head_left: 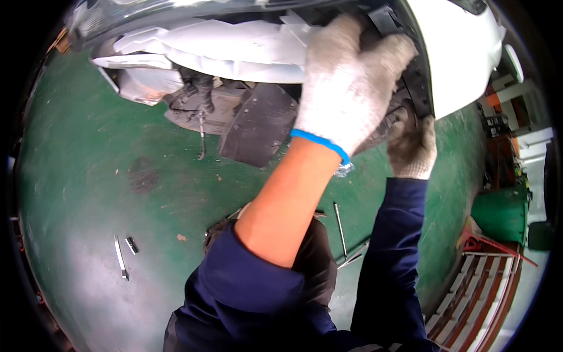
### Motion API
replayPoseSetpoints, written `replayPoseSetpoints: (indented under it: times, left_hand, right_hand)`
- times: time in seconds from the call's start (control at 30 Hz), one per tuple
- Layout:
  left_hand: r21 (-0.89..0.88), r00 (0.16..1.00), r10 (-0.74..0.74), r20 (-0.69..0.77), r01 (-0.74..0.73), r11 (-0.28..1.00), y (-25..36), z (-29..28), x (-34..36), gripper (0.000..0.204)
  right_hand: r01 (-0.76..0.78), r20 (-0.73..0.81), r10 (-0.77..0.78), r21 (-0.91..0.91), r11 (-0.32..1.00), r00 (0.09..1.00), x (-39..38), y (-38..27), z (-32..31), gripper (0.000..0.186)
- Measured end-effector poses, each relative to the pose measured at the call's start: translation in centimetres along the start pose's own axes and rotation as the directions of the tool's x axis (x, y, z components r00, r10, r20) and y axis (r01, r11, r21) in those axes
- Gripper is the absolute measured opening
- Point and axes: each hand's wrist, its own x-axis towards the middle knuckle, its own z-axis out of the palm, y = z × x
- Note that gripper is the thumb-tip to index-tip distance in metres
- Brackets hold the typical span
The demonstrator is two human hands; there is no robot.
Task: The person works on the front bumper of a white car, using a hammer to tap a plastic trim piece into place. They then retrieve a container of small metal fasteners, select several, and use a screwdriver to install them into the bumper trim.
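Note:
My left hand (355, 82), in a white knit glove with a blue cuff, reaches into the gap between the car's white inner front panel (234, 50) and its white fender (457, 53). Its fingertips go out of sight among dark parts. Lower down, my right hand (412, 146), in a similar but dirtier glove, is at the bottom of the fender's black inner edge (417, 53). Its fingers curl around something dark there, and the thumb points up along the side. What it grips is largely hidden. A dark flat splash panel (260, 124) hangs beside my left forearm.
A loose bumper corner piece (146, 82) and a hanging rod (202, 135) are at the left under the car. Metal tools lie on the green floor: a bar (121, 258), a short socket (131, 245) and a long rod (340, 229). At right stand a green bin (501, 214) and a slatted rack (475, 293).

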Motion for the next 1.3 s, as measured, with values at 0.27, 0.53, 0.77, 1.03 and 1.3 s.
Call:
replayPoseSetpoints:
  times: [0.27, 0.53, 0.77, 1.03, 1.3]
  left_hand:
    - [-0.038, 0.980, -0.196, 0.029, 0.197, 0.980, 2.1, 1.5, -0.4, 0.020]
    - [-0.032, 0.980, -0.180, -0.086, 0.178, 0.983, 1.2, 1.8, -0.3, 0.022]
    - [0.088, 0.997, -0.074, -0.018, 0.075, 0.993, -0.4, 0.2, 0.5, 0.031]
    - [0.052, 0.998, -0.039, 0.049, 0.036, 0.998, -1.6, 0.0, 0.7, 0.033]
    - [0.149, 0.977, -0.014, -0.211, 0.047, 0.988, 1.3, 5.4, -1.1, 0.037]
  right_hand:
    - [0.065, -0.007, -0.065, 0.120, 0.991, 0.998, 0.0, 0.5, -0.1, 0.037]
    - [0.071, -0.056, -0.060, 0.239, 0.968, 0.997, -0.4, 2.5, 0.8, 0.044]
    - [0.128, -0.108, -0.098, 0.322, 0.938, 0.989, 0.1, 3.2, 0.8, 0.026]
    - [0.150, -0.192, -0.092, 0.314, 0.937, 0.977, 0.2, 2.2, 0.5, 0.027]
    - [0.077, -0.170, -0.012, 0.379, 0.922, 0.985, 0.3, 1.3, 0.8, 0.024]
